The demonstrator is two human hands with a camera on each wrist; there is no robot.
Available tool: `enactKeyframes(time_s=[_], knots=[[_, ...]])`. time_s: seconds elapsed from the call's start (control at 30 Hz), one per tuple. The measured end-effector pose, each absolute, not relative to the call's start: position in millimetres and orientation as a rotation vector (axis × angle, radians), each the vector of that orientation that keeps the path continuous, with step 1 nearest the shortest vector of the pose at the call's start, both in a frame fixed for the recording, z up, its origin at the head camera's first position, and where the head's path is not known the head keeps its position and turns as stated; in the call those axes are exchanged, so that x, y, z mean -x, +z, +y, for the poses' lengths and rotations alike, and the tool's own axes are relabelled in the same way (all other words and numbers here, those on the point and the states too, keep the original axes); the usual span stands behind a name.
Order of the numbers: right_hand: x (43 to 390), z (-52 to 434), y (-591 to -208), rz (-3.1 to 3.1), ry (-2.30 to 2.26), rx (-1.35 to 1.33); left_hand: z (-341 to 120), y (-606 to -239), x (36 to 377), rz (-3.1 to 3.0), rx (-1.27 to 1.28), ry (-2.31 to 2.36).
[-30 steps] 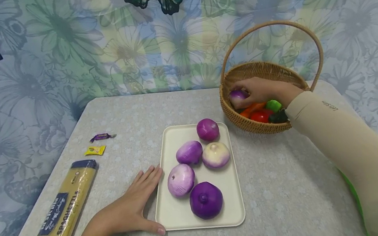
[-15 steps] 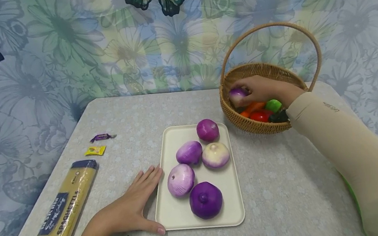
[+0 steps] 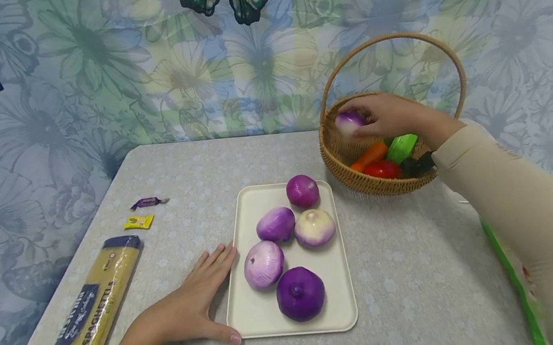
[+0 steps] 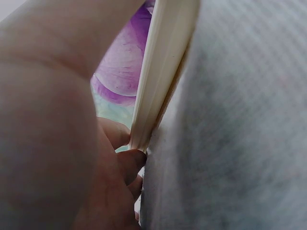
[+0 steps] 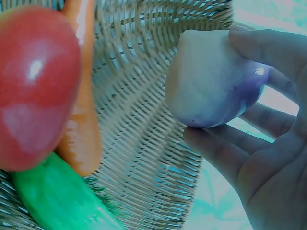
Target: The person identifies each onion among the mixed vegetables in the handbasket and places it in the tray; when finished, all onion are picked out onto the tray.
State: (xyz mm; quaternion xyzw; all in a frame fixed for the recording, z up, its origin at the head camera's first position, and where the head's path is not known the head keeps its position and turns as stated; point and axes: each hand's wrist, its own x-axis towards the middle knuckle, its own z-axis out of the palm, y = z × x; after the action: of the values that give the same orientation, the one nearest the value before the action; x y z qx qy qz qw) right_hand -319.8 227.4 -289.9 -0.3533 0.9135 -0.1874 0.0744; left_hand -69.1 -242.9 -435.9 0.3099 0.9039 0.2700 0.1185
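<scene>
My right hand (image 3: 387, 115) holds a purple-and-white onion (image 3: 350, 123) between thumb and fingers, over the left side of the wicker basket (image 3: 376, 185). In the right wrist view this onion (image 5: 211, 79) shows its pale side, and the basket's weave lies behind it. My left hand (image 3: 194, 303) rests by the left edge of a cream tray (image 3: 341, 302), thumb at the near corner and fingertips along the side. Several onions sit on the tray, among them a dark purple one (image 3: 300, 294) nearest me and a whitish one (image 3: 315, 227). The left wrist view shows fingertips (image 4: 130, 163) against the tray rim.
Inside the basket lie a carrot (image 3: 371, 155), a red tomato-like vegetable (image 3: 382, 170) and a green vegetable (image 3: 402, 148). A spaghetti pack (image 3: 87, 316) lies at the left, with a yellow candy (image 3: 138, 221) and a purple candy (image 3: 148, 202) beyond. A green-edged packet (image 3: 512, 281) shows under my right sleeve.
My right hand has lifted the onion a little up from inside the basket, uncovering more of the carrot and green vegetable. The left hand has stayed at the tray.
</scene>
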Motion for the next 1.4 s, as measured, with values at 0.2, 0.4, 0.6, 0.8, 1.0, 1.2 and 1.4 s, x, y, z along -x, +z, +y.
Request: enactKeyframes(time_s=[0.2, 0.4, 0.6, 0.8, 1.0, 1.2, 1.4], knots=[[311.3, 226.4, -276.8, 2.675, -0.732, 1.105, -243.2, -436.2, 69.1, 2.645, -0.916, 0.795], [299.4, 217.9, -266.0, 2.629, -0.837, 1.131, -243.1, -437.7, 69.1, 2.654, -0.929, 0.791], [286.4, 199.1, -256.1, 2.6, -0.91, 1.236, -243.8, -438.1, 68.5, 2.659, -0.94, 0.799], [269.8, 173.6, -254.8, 2.535, -0.977, 1.358, -243.1, -438.2, 68.5, 2.653, -0.934, 0.802], [262.2, 142.6, -269.7, 2.421, -1.007, 1.479, -242.4, -438.1, 69.0, 2.668, -0.957, 0.785], [262.8, 112.3, -290.8, 2.349, -0.967, 1.547, -242.7, -438.7, 69.8, 2.673, -0.962, 0.772], [261.1, 80.8, -310.7, 2.362, -0.83, 1.583, -243.1, -438.9, 70.8, 2.665, -0.964, 0.764]])
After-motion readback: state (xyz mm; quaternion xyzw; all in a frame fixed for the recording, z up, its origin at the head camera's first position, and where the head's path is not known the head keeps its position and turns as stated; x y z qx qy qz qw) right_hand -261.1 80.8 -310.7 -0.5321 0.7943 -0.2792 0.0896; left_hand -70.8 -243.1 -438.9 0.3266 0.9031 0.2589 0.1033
